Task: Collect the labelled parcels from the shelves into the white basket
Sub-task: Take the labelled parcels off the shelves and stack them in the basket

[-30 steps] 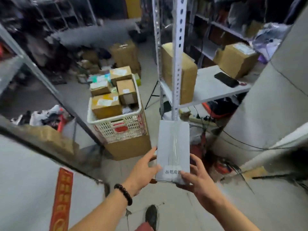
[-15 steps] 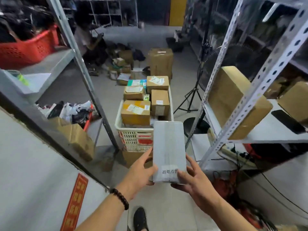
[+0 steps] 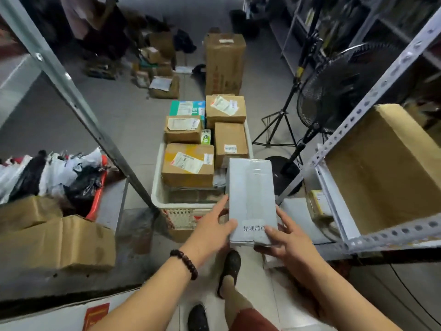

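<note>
A long grey taped parcel (image 3: 250, 197) with a small printed label near its close end is held flat between both hands. My left hand (image 3: 210, 228) grips its left side and my right hand (image 3: 284, 240) grips its near right corner. The parcel's far end hangs over the near right corner of the white basket (image 3: 157, 197), which stands on a cardboard box on the floor ahead. Several labelled brown parcels (image 3: 188, 163) and a green-and-white one (image 3: 187, 108) fill the basket.
A slanted metal shelf post (image 3: 78, 108) crosses at left, above a shelf with cardboard boxes (image 3: 57, 242) and bags. The right shelf (image 3: 338, 218) holds a large brown box (image 3: 386, 168). A black fan (image 3: 334, 91) and tripod stand right of the basket. More boxes sit on the floor behind.
I have stepped closer to the basket, which now lies just ahead. The grey parcel, held in both hands throughout, has come over the basket's near corner.
</note>
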